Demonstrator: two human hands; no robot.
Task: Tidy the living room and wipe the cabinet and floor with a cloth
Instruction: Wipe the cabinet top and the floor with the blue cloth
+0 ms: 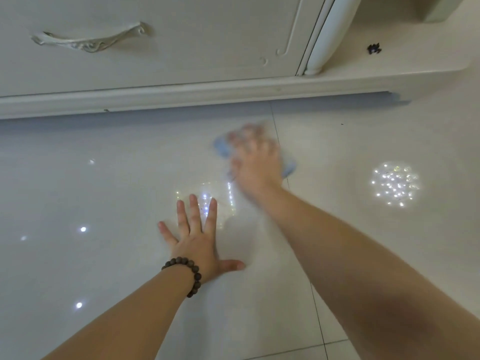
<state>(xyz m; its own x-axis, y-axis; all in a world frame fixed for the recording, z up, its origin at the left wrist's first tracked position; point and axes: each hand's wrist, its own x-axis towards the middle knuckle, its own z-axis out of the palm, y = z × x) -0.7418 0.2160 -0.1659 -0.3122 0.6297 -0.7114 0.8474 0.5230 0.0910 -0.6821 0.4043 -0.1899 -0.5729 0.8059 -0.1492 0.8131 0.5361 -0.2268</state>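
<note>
Head view. The left hand (198, 239) lies flat on the glossy tiled floor (85, 193), palm down, fingers straight and spread, thumb out to the right; it grasps nothing. A bracelet (187, 272) of dark round beads circles the left wrist.

The right hand (255, 162) is farther from the camera and to the right, pressed down on a light blue cloth (288, 168) that lies on the floor. The hand is blurred, so it cannot be told whether its fingers are straight on the cloth or curled around it. Blue cloth edges show at the hand's left, near the fingertips, and at its right, beside the wrist. The cloth sits just left of a dark grout line (279, 141) that runs from the cabinet toward the camera, and near, but apart from, the cabinet base.

The cabinet (181, 48) fills the upper part of the view: a cream drawer front with an ornate curved handle (91, 40), a moulded plinth (155, 97) along its foot, and a rounded column (324, 42) at its right edge. To the right of the column, a small dark object (374, 48) rests on a low cream ledge (405, 61); its kind cannot be told.

Clusters of bright light reflections (394, 184) speckle the floor at right and between the two hands.
</note>
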